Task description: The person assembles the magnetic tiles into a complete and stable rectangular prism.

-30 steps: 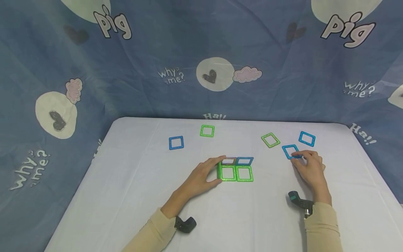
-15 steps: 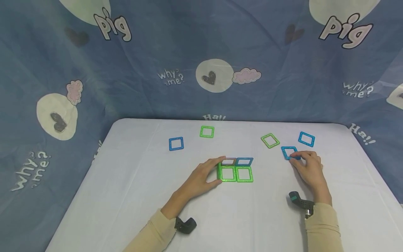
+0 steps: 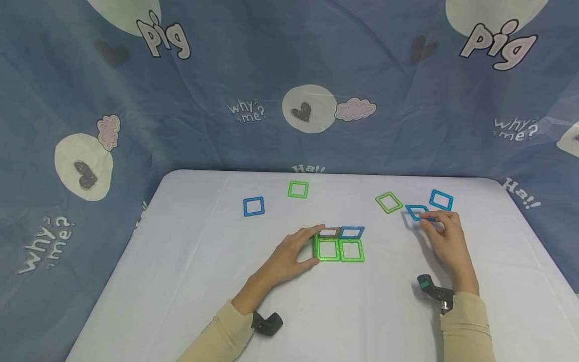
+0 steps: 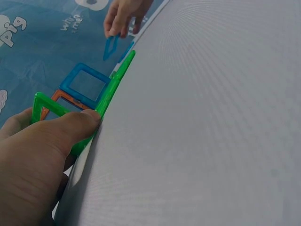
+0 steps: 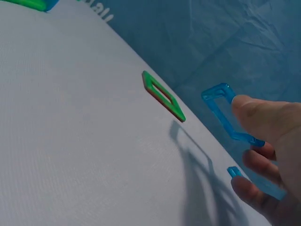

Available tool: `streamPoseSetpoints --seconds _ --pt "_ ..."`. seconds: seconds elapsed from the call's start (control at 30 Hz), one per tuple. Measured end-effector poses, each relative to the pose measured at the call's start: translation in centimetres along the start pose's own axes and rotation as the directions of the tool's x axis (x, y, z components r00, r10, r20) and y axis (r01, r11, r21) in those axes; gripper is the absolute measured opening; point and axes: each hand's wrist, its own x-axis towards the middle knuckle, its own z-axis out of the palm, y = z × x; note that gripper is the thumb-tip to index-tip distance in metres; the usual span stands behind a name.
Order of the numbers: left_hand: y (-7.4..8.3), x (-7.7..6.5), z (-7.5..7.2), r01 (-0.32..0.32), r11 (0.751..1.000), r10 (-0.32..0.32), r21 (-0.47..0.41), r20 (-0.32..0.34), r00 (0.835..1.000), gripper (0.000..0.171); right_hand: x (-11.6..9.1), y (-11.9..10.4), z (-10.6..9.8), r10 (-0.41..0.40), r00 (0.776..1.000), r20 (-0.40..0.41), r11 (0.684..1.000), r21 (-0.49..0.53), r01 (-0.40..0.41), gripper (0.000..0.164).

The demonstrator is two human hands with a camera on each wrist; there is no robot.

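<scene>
My left hand (image 3: 285, 259) holds the left end of a small build of magnetic tiles, thumb at the near corner and fingers at the far one. A green tile (image 3: 315, 247) stands on edge there. Two green tiles (image 3: 339, 250) form the near side, with an orange tile (image 4: 70, 98) and a blue tile (image 4: 70, 77) behind them. Over to the right, my right hand (image 3: 445, 246) pinches a blue magnetic tile (image 5: 220, 116) by one edge between thumb and fingers. That tile is raised and tilted, its shadow falling on the white table.
Loose tiles lie around the back: a blue square (image 3: 245, 206) and a green square (image 3: 298, 195) at left, a green square (image 3: 396, 198) and another blue square (image 3: 440, 206) at right. A blue printed curtain (image 3: 217, 141) rises behind the white table (image 3: 203, 291).
My right hand has lifted the blue tile off the table and tipped it, moving slightly away from me. My left hand and the build have stayed put.
</scene>
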Motion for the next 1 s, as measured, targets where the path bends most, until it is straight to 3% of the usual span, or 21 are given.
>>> streamPoseSetpoints --seconds 0.27,0.67,1.0 --pt "-0.08 0.05 0.04 -0.016 1.0 0.016 0.007 0.006 1.0 0.08 0.02 -0.28 -0.06 -0.021 0.998 -0.063 1.0 -0.003 0.021 0.039" --pt "-0.05 0.09 0.02 -0.016 1.0 0.016 0.005 0.002 1.0 0.081 -0.07 -0.64 -0.34 0.009 1.0 -0.028 0.999 -0.03 -0.01 0.044" --pt "-0.1 0.06 0.02 -0.013 1.0 0.013 0.001 0.005 1.0 0.08 -0.18 -0.87 -0.69 -0.025 0.999 0.029 1.0 -0.008 0.025 0.041"
